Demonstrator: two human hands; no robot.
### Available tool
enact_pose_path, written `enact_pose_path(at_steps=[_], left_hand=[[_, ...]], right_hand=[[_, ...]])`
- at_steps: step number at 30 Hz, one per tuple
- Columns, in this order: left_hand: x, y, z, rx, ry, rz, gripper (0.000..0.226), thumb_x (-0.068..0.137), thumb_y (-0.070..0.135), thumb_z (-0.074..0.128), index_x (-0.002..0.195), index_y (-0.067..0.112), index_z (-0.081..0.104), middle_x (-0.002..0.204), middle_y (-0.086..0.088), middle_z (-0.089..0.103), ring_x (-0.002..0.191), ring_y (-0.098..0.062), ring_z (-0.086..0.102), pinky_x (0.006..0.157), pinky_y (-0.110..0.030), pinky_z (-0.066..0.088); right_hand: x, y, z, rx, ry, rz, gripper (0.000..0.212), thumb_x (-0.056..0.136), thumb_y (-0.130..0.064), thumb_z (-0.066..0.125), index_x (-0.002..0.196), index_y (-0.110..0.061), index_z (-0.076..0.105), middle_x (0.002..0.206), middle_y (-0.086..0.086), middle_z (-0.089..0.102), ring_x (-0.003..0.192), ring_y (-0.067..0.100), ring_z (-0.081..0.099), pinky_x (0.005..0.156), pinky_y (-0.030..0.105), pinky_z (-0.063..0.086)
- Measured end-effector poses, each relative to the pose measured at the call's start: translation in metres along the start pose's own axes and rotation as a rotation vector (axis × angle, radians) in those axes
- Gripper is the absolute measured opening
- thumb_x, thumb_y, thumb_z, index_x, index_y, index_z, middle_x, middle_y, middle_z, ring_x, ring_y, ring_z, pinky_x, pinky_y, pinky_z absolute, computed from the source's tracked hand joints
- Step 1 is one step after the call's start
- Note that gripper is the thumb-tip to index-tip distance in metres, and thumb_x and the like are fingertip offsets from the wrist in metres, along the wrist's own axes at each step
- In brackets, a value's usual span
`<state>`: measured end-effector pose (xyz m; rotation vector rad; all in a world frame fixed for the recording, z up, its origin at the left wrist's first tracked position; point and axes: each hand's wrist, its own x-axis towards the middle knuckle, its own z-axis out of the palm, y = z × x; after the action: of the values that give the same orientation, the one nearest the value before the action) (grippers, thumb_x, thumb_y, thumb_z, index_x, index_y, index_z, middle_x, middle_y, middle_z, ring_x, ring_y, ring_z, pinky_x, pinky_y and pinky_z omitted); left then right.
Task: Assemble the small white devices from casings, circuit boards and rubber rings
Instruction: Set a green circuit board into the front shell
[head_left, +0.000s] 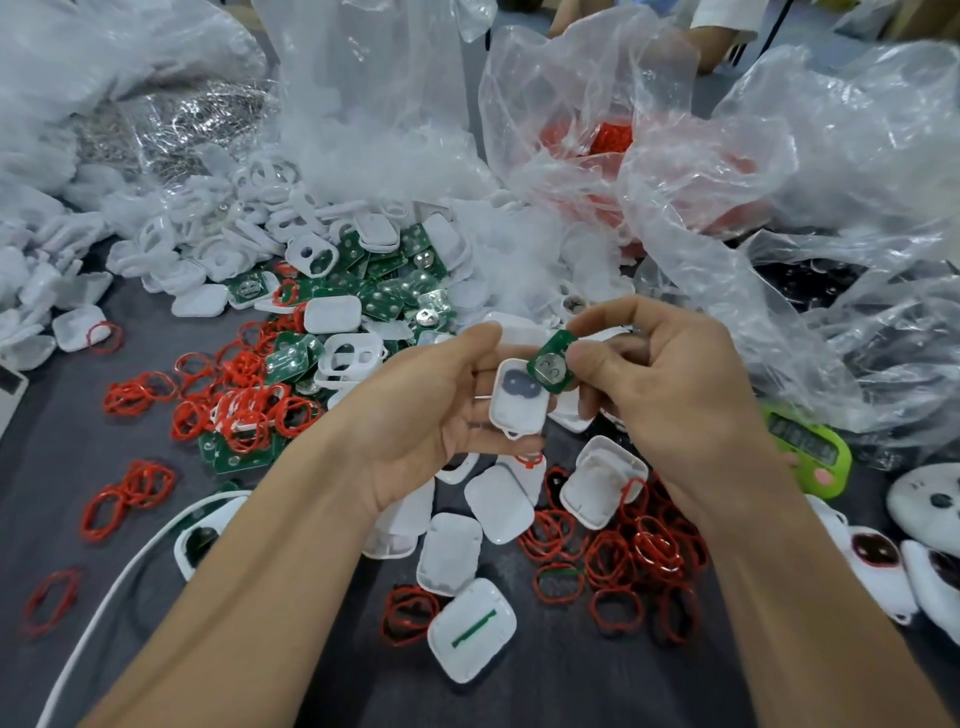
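My left hand (436, 410) holds a small white casing half (517, 410) with its hollow side up; a grey pad shows inside it. My right hand (654, 374) pinches a green circuit board (551, 362) with a round metal contact, tilted over the casing's top edge. Both hands hover above the dark table (67, 452). Loose white casings (449, 553), red rubber rings (623, 556) and green boards (395, 291) lie scattered below and behind the hands.
Crumpled clear plastic bags (675, 156) fill the back and right. A heap of white casing frames (218, 234) lies at the left. A green counter device (810, 452) sits at the right, beside finished white units (883, 561). A white cable (130, 571) crosses the lower left.
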<state>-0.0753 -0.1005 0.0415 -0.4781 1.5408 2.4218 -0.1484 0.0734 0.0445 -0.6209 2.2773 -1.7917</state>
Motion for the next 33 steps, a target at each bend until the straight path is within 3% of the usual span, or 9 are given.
enact_pose_path(at_steps=[5,8,12,15,18,20,23,30,33], left_hand=[[0.000,0.000,0.001,0.005,-0.010,0.006,0.051,0.110,0.039,0.037,0.118,0.003,0.071,0.102,-0.013,0.076,0.082,-0.025,0.072,0.082,-0.048,0.064],[0.000,0.000,0.001,-0.001,-0.019,0.011,0.049,0.109,0.039,0.038,0.113,0.003,0.071,0.092,-0.008,0.076,0.075,-0.021,0.072,0.079,-0.045,0.065],[0.001,0.000,0.001,-0.008,-0.023,0.011,0.049,0.109,0.039,0.039,0.118,0.002,0.070,0.092,-0.008,0.076,0.073,-0.020,0.072,0.076,-0.044,0.065],[0.000,0.000,0.001,-0.004,-0.022,0.009,0.049,0.109,0.039,0.039,0.118,0.002,0.070,0.094,-0.009,0.075,0.073,-0.021,0.072,0.076,-0.044,0.065],[0.000,-0.001,0.002,0.011,-0.015,0.007,0.048,0.109,0.039,0.039,0.113,0.005,0.072,0.095,-0.008,0.075,0.073,-0.020,0.072,0.078,-0.044,0.065],[0.000,-0.001,0.003,0.014,-0.015,0.009,0.048,0.109,0.039,0.039,0.111,0.005,0.073,0.093,-0.008,0.075,0.072,-0.019,0.072,0.079,-0.044,0.064],[0.000,-0.001,0.002,0.018,-0.013,0.006,0.048,0.109,0.039,0.039,0.113,0.004,0.072,0.093,-0.009,0.075,0.073,-0.020,0.072,0.076,-0.043,0.065],[0.001,-0.002,0.000,0.020,-0.021,-0.003,0.049,0.108,0.039,0.041,0.116,0.002,0.072,0.098,-0.013,0.074,0.079,-0.024,0.072,0.075,-0.043,0.065],[0.001,-0.002,0.000,0.036,-0.025,0.008,0.039,0.106,0.026,0.047,0.118,-0.002,0.071,0.101,-0.018,0.071,0.084,-0.028,0.069,0.076,-0.044,0.065]], right_hand=[[-0.004,-0.005,0.008,0.024,-0.033,-0.035,0.009,0.082,-0.017,0.075,0.086,-0.025,0.071,0.067,0.001,0.074,0.053,0.013,0.060,0.055,0.031,0.048],[-0.006,-0.005,0.012,0.001,-0.044,-0.039,0.014,0.081,-0.010,0.079,0.079,-0.023,0.073,0.065,-0.001,0.074,0.053,0.012,0.061,0.058,0.035,0.050],[-0.005,-0.004,0.015,-0.038,-0.017,-0.030,0.020,0.080,-0.007,0.082,0.075,-0.026,0.076,0.065,-0.004,0.074,0.057,0.010,0.066,0.059,0.030,0.052],[-0.006,-0.004,0.017,-0.062,0.018,-0.028,0.019,0.079,-0.011,0.083,0.076,-0.028,0.078,0.069,-0.004,0.075,0.066,0.017,0.072,0.065,0.039,0.061],[-0.007,-0.004,0.018,-0.108,0.052,-0.034,0.010,0.074,-0.023,0.084,0.076,-0.032,0.080,0.071,-0.004,0.075,0.069,0.025,0.070,0.066,0.047,0.061],[-0.007,-0.005,0.017,-0.112,0.061,-0.031,0.012,0.076,-0.021,0.085,0.073,-0.032,0.080,0.071,-0.006,0.076,0.070,0.020,0.072,0.068,0.046,0.061],[-0.008,-0.006,0.019,-0.140,0.067,-0.023,0.022,0.079,-0.014,0.086,0.068,-0.031,0.079,0.069,-0.012,0.075,0.068,0.009,0.073,0.069,0.037,0.063],[-0.011,-0.008,0.020,-0.258,0.109,-0.091,0.018,0.078,-0.017,0.086,0.071,-0.032,0.079,0.066,-0.018,0.073,0.064,0.002,0.070,0.059,0.018,0.055],[-0.012,-0.009,0.022,-0.311,0.138,-0.133,0.018,0.076,-0.016,0.088,0.071,-0.031,0.079,0.066,-0.021,0.072,0.062,-0.002,0.068,0.055,0.012,0.051]])
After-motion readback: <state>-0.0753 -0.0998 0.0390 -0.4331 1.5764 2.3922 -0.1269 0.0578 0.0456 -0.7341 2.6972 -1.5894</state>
